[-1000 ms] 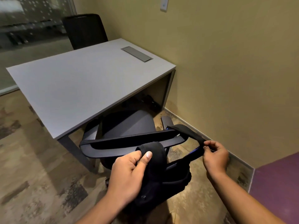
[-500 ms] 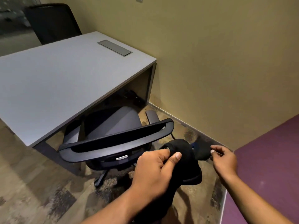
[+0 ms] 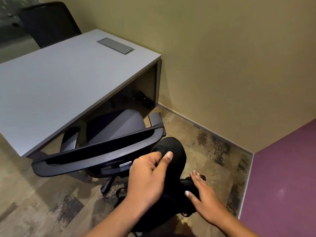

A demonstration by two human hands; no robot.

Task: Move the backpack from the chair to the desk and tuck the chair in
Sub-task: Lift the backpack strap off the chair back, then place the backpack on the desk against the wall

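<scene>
The black backpack hangs low in front of me, behind and to the right of the office chair. My left hand grips its padded top strap between thumb and fingers. My right hand lies flat on the bag's lower right side, fingers spread. The chair's dark seat points under the grey desk; its curved backrest rim faces me. Much of the bag is hidden by my arms.
A metal cable cover is set into the desk near the tan wall. A second black chair stands beyond the desk's far side. A purple panel rises at the right. Patterned floor lies between chair and wall.
The strap has come off the chair's backrest and the bag has moved right, off the chair. My right hand let go of the strap and dropped to the bag's side.
</scene>
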